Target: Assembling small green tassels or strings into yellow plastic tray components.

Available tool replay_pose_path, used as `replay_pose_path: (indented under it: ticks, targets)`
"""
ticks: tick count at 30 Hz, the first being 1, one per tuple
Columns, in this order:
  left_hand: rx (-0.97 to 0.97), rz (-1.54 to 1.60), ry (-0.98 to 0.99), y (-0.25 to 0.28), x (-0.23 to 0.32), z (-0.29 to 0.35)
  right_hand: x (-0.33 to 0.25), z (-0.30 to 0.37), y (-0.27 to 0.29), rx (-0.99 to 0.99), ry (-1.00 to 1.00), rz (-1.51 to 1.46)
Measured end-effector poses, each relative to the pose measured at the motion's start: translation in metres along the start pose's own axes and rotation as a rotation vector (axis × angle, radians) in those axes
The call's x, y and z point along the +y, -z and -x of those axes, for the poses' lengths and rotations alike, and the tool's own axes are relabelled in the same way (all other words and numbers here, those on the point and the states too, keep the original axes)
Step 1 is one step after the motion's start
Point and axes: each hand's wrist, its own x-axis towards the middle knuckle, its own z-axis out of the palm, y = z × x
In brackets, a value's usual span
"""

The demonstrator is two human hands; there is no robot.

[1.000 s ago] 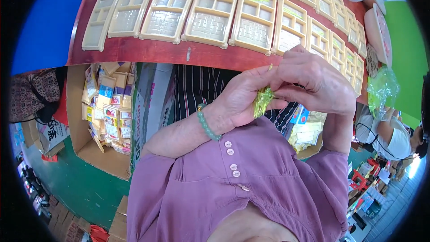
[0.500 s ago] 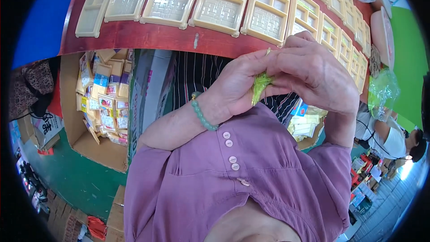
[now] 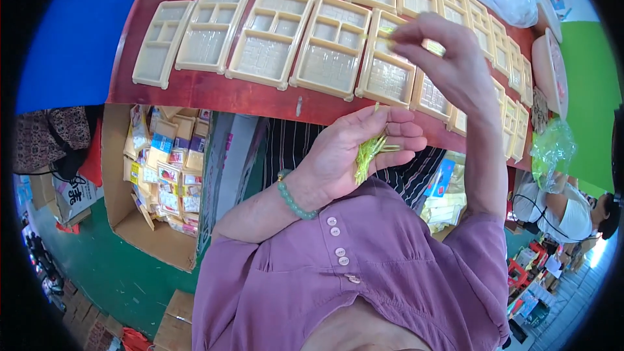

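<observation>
My left hand is turned palm up, its thumb and curled fingers keeping a bunch of thin yellow-green strands in the palm. Over the rows of trays reaches my right hand, thumb and forefinger closed near the upper compartment of a cream plastic tray. A bit of yellow-green strand shows at those fingertips, slightly blurred. The right hand hides part of the neighbouring tray, where more yellow-green shows. To the left, another divided tray has no strands in it.
Several such trays stand in rows on the red table. Below it on the left, a cardboard box holds small packaged items. A clear plastic bag hangs at the right, near a pink basin. Another person sits beyond.
My right hand has left the bunch in my left hand and moved up over the trays. The left hand has opened somewhat, still holding the strands. The view has shifted, showing more trays.
</observation>
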Motion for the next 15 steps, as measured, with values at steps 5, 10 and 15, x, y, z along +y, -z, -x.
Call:
replay_pose_path:
  ticks: [5,10,15]
  targets:
    - [-0.018,0.041,-0.058,0.003,0.007,0.003,0.028,-0.039,-0.031,0.118,0.019,0.155]
    - [-0.013,-0.003,-0.102,0.004,0.010,0.007,0.021,-0.046,-0.039,0.101,0.113,0.228]
    - [0.015,-0.038,-0.101,0.004,0.014,0.008,-0.008,-0.021,-0.015,-0.338,0.036,-0.234]
